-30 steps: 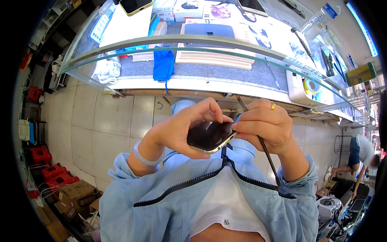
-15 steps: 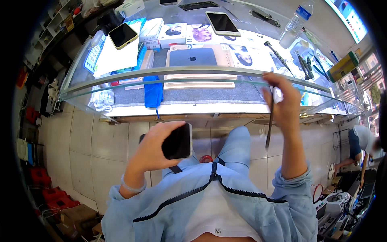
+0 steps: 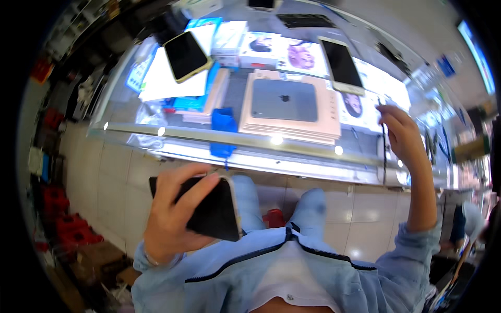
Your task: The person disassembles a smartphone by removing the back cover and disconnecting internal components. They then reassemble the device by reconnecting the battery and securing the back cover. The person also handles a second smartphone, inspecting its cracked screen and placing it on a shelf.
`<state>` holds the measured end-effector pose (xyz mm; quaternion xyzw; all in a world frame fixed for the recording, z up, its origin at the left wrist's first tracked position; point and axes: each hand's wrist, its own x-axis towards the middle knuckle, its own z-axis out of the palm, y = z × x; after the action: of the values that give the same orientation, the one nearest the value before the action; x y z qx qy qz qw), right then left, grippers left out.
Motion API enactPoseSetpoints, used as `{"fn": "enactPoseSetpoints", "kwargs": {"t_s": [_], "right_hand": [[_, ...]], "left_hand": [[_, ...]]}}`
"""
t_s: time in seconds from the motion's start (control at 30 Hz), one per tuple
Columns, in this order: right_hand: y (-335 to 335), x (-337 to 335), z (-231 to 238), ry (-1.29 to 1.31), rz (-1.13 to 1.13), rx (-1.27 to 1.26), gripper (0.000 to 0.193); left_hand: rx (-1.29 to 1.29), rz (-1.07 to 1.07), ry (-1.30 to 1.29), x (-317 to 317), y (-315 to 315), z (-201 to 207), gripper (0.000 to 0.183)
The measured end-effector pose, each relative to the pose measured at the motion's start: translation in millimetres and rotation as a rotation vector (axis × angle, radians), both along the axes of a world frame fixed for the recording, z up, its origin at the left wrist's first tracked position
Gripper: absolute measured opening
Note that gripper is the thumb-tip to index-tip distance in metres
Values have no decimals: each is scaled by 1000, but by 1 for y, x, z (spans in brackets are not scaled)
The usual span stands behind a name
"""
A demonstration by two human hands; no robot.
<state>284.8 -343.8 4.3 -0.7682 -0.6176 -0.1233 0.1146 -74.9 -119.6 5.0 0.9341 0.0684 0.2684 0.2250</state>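
Note:
My left hand (image 3: 169, 214) is closed around a smartphone (image 3: 216, 216) with a dark screen and a pale edge, held tilted over my lap. Its fingers wrap across the top of the phone. My right hand (image 3: 407, 138) pinches a thin dark stick-like tool (image 3: 384, 156) that points down by the right part of the glass counter (image 3: 250, 139); motion blur hides its exact kind. On the counter top lie a white phone (image 3: 342, 65), beyond my right hand and to its left, and a dark phone with a yellowish edge (image 3: 186, 56) on white paper.
Inside the counter sit flat boxes with a tablet picture (image 3: 284, 99). A blue cloth pouch (image 3: 223, 129) hangs by its front. A clear bottle (image 3: 425, 88) stands at the right, blurred. Red cases (image 3: 73, 229) and a cardboard box (image 3: 102, 261) are on the floor at left.
The view has shifted, bringing the counter lower and nearer. My left hand has tilted the phone, its right end now lower. My right hand, still with the tool, is farther right in view.

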Motion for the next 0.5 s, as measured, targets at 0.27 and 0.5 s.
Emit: {"fn": "enactPoseSetpoints", "kwargs": {"t_s": [0.27, 0.5], "right_hand": [[58, -91, 43, 1010, 36, 267, 36], [162, -200, 86, 1958, 299, -112, 42]], "left_hand": [[39, 13, 113, 27, 24, 61, 69], [78, 201, 89, -15, 23, 108, 71]]}}
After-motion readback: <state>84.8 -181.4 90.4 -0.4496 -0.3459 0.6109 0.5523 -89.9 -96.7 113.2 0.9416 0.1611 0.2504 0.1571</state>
